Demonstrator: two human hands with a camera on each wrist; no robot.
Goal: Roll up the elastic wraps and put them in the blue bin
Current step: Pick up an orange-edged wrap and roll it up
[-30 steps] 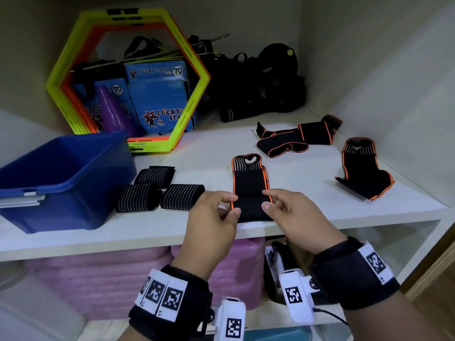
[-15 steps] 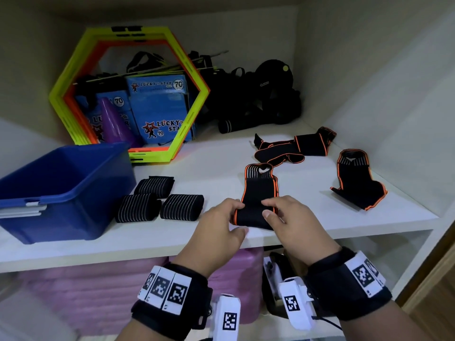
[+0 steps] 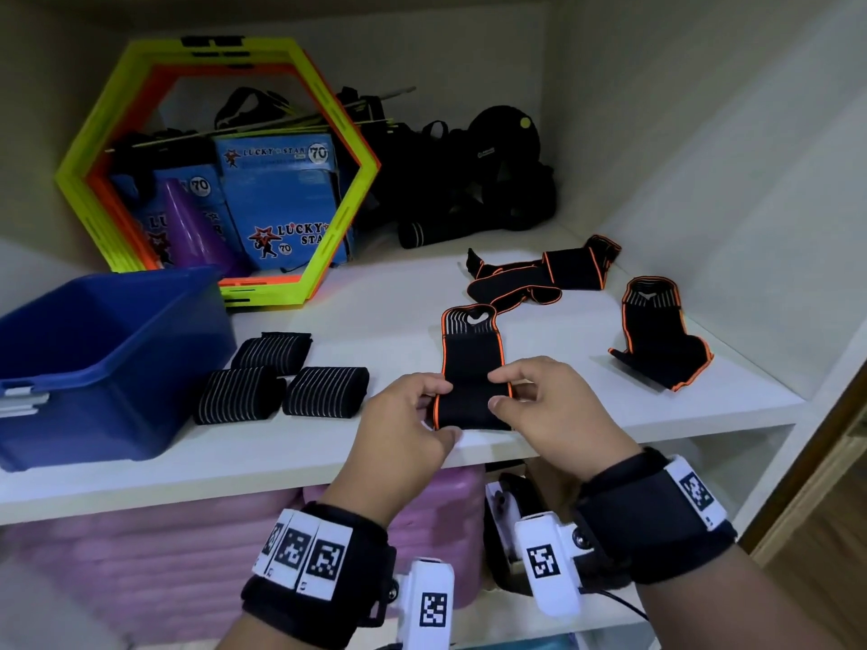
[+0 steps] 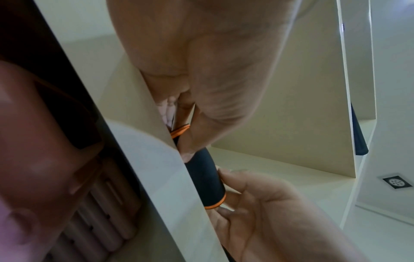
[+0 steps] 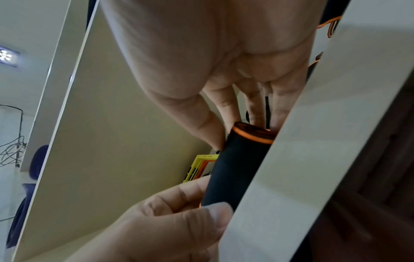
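A black elastic wrap with orange piping lies at the front edge of the white shelf, its near end rolled into a short tube — the far, striped end flat on the board. The left hand pinches the roll's left end between thumb and fingers; the right hand pinches its right end the same way. Three rolled black wraps with white stripes sit just left, beside the blue plastic bin. Two unrolled orange-trimmed wraps lie further right — well apart from the bin.
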